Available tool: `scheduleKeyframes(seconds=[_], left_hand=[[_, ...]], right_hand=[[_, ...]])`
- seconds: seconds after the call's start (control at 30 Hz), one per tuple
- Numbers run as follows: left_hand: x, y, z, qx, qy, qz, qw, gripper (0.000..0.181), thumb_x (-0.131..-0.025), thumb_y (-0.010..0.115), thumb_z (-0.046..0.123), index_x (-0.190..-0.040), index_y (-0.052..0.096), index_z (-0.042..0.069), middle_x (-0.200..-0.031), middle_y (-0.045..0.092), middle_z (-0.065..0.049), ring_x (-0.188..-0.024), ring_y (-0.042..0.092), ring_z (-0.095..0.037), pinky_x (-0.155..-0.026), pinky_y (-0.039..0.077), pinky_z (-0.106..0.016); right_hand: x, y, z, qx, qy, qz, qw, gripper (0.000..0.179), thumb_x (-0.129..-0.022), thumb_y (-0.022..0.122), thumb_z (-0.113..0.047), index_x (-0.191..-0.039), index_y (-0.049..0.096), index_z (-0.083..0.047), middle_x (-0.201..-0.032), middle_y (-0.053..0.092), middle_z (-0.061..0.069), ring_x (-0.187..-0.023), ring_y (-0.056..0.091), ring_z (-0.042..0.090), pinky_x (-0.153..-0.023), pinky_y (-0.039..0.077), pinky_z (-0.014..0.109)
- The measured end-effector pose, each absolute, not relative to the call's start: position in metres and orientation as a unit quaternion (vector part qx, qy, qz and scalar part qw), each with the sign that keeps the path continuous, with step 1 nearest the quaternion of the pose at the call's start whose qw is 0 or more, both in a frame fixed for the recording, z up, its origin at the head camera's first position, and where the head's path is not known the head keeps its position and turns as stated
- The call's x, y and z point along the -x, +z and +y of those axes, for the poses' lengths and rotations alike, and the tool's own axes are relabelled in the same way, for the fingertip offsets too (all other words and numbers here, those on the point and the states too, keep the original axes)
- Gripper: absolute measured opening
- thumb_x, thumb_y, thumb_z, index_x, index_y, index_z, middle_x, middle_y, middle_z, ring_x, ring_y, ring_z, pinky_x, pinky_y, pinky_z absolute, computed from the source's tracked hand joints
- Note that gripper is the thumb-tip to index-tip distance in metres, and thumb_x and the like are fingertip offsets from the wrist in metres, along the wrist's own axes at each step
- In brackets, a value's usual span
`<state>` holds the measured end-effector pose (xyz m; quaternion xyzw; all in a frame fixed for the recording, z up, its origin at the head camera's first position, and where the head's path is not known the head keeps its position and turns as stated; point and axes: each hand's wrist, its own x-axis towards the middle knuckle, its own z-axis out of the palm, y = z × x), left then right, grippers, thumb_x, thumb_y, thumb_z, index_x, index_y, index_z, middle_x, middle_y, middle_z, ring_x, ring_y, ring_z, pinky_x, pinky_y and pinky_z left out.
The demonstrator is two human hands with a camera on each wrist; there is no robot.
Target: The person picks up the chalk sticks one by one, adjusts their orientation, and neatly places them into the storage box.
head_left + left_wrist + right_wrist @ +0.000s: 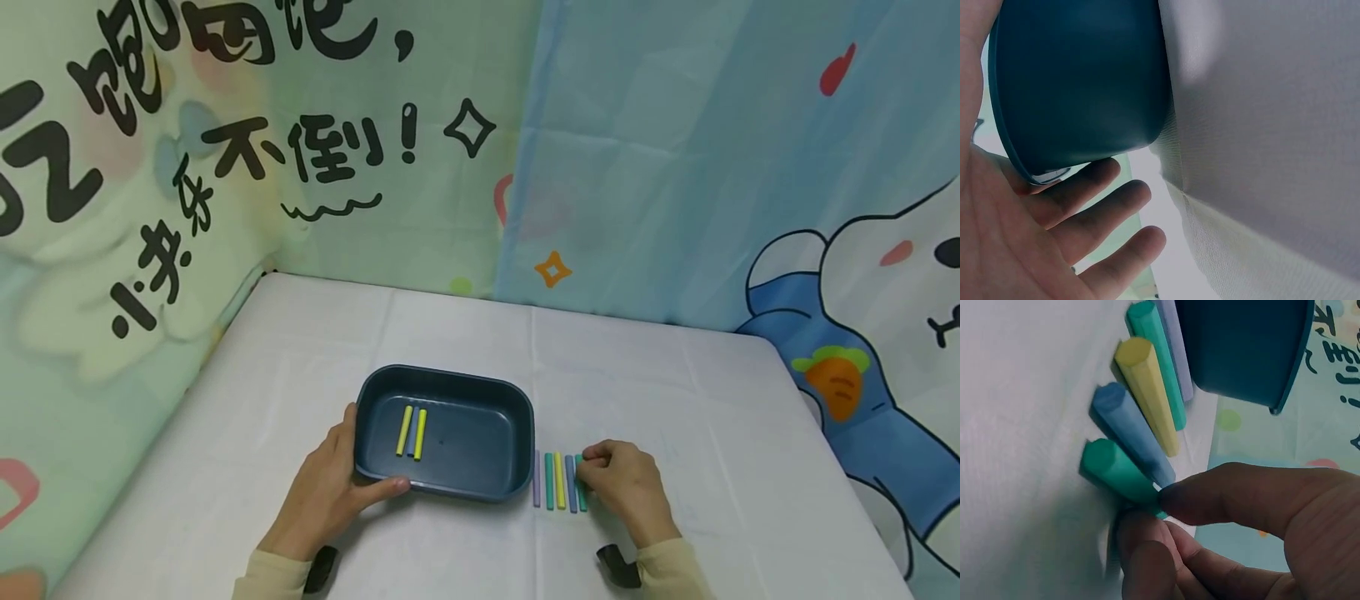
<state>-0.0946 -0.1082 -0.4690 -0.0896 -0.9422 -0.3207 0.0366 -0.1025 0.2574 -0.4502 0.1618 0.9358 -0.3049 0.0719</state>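
Note:
My left hand (pixel 324 479) holds a dark blue rectangular tray (pixel 480 492) by its near left corner. The thumb lies at the near rim and the fingers reach along the left side. In the left wrist view, the other fingers (pixel 1110 250) spread apart beside the tray wall (pixel 1079 81). To the right of the tray, my right hand (pixel 626 483) pinches the far end of a green chalk stick (pixel 1113 465) between thumb and fingertips. Beside it lie a blue chalk stick (pixel 1129 428), a yellow one (pixel 1147 394), another green one (pixel 1160 362) and a purple one (pixel 537 479).
Inside the tray, toward its left, lie two yellow chalk sticks (pixel 420 435) with a blue stick (pixel 412 432) between them. A white cloth (pixel 450 550) covers the table. Printed curtains (pixel 637 167) rise behind the table and along its left side.

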Motion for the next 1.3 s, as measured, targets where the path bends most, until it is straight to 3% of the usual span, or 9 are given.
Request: scheduleKeyframes(seconds=[0.27,0.53,1.3], left_hand=[[0.0944,-0.4686,-0.1073,0.084,-0.319,-0.944,0.031,0.124,-0.061,0.060,0.080,-0.150,0.008,0.010,-0.137,0.042,-0.017,-0.117,0.049,-0.029,-0.093,0.043,-0.046],[0.0939,-0.4666,-0.1076,0.085,-0.319,-0.944,0.026,0.125,-0.061,0.060,0.079,-0.150,0.010,0.007,-0.139,0.040,-0.017,-0.119,0.048,-0.030,-0.094,0.042,-0.046],[0.0947,-0.4687,-0.1081,0.081,-0.321,-0.943,0.027,0.124,-0.062,0.061,0.078,-0.150,0.011,0.007,-0.138,0.042,-0.017,-0.117,0.049,-0.030,-0.093,0.043,-0.045]], right_hand=[[0.1019,-0.4492,0.2579,-0.157,-0.306,0.936,0.077,0.025,-0.076,0.064,-0.018,-0.096,0.068,-0.003,-0.079,0.065,0.001,-0.066,0.056,0.014,-0.054,0.045,0.027],[0.1003,-0.4487,0.2613,-0.156,-0.309,0.933,0.098,0.030,-0.080,0.069,-0.030,-0.095,0.069,-0.005,-0.081,0.066,0.001,-0.073,0.056,0.016,-0.062,0.046,0.031],[0.1023,-0.4489,0.2639,-0.166,-0.303,0.932,0.106,0.025,-0.078,0.068,-0.025,-0.095,0.070,-0.007,-0.084,0.068,0.001,-0.078,0.057,0.017,-0.069,0.047,0.036]])
